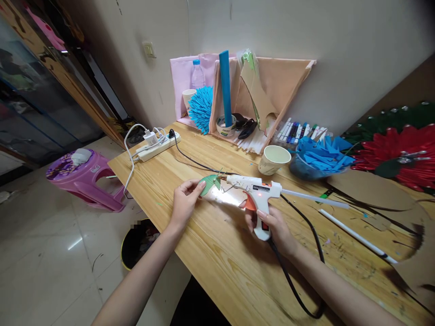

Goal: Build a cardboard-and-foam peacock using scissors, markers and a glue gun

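My left hand [185, 201] pinches a green leaf-shaped piece [210, 184] between thumb and fingers, just above the wooden table. The fingers of my right hand [272, 222] wrap round the handle of a white hot glue gun [253, 185], near its orange trigger. Its nozzle points left and meets or nearly meets the green piece; I cannot tell if they touch. A clear glue stick [316, 198] sticks out of the gun's back. A shiny flat sheet [226, 195] lies on the table under the nozzle.
Behind stand a paper cup [274, 159], a bowl of blue pieces [321, 156] and a fabric-covered divider [292, 74]. A power strip [159, 147] sits at the left edge. The gun's black cord [314, 235] loops at right, near a white rod [356, 235] and cut cardboard [370, 190].
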